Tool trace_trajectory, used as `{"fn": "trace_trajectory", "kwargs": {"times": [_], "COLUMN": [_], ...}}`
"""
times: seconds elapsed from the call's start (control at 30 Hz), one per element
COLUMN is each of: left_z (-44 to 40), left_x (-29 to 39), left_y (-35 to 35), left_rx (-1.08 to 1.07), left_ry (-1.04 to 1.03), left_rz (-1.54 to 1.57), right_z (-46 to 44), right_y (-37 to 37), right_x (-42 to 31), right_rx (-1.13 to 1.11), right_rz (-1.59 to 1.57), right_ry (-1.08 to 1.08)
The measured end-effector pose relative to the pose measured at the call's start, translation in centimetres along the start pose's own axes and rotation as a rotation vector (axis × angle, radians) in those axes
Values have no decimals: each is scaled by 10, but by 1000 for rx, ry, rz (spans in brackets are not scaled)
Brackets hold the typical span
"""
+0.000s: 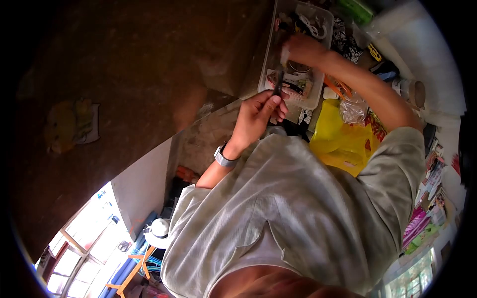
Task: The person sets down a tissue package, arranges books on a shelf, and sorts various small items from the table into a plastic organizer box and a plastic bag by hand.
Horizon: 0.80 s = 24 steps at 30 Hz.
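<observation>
My left hand [258,114], with a watch [224,156] on its wrist, pinches a thin dark object [278,84] over the near end of a clear plastic box [314,102]. Farther up, my right hand [304,49] is closed above the same box, its fingers blurred. Something pale shows at its fingertips, too smeared to name. Inside the box lie a white cable [314,27] and several small items.
A yellow plastic bag [333,139] and a crumpled clear bag [354,109] lie right of the box, near orange-handled scissors [340,87]. A large brown surface [124,74] fills the upper left. A white hat [159,228] is at lower left.
</observation>
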<state>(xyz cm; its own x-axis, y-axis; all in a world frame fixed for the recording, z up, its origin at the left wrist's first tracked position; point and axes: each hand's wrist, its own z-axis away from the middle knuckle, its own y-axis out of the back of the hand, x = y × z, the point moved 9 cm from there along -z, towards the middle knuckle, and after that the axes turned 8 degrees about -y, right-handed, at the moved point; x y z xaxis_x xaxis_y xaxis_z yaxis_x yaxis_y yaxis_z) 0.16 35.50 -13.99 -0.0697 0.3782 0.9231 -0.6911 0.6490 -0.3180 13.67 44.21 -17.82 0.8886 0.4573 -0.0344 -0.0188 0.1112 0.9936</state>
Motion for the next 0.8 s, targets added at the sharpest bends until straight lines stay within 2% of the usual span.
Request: {"fn": "trace_trajectory", "kwargs": {"times": [0.03,0.07,0.13,0.17,0.23,0.27,0.33,0.37,0.4,0.47,0.53,0.6,0.67,0.73,0.77,0.8], "left_z": [-3,-6,-12,-14,-20,-26,-36,-41,-46,-53,-56,-56,-55,-54,-52,-50], "left_x": [6,11,14,16,18,16,16,13,8,0,-4,-6,-7,-10,-13,-16], "left_y": [5,10,12,12,14,13,9,3,-3,-10,-20,-27,-32,-35,-37,-40], "left_rx": [52,106,114,133,148,138,115,70,23,-40,-85,-116,-115,-123,-128,-136], "left_ry": [-31,-63,-104,-123,-143,-132,-116,-44,29,82,154,173,182,184,196,211], "left_rz": [15,31,3,-9,-21,-3,14,40,65,98,180,208,279,289,260,232], "right_z": [5,8,20,29,57,65,88,90,95,95,97,104,108,119,115,116], "right_y": [30,40,74,85,102,108,91,87,86,76,67,62,50,47,43,39], "right_x": [-4,-3,23,25,59,51,51,42,39,22,14,13,10,14,12,8], "right_rx": [38,39,247,247,251,253,456,372,385,336,395,557,578,631,652,656], "right_rz": [136,144,73,76,-435,-428,-1794,-1979,-1979,-2189,-2237,-2161,-2113,-1748,-1741,-1736], "right_ry": [19,23,-241,-238,-571,-570,-628,-537,-550,-577,-584,-721,-735,-862,-767,-776]}}
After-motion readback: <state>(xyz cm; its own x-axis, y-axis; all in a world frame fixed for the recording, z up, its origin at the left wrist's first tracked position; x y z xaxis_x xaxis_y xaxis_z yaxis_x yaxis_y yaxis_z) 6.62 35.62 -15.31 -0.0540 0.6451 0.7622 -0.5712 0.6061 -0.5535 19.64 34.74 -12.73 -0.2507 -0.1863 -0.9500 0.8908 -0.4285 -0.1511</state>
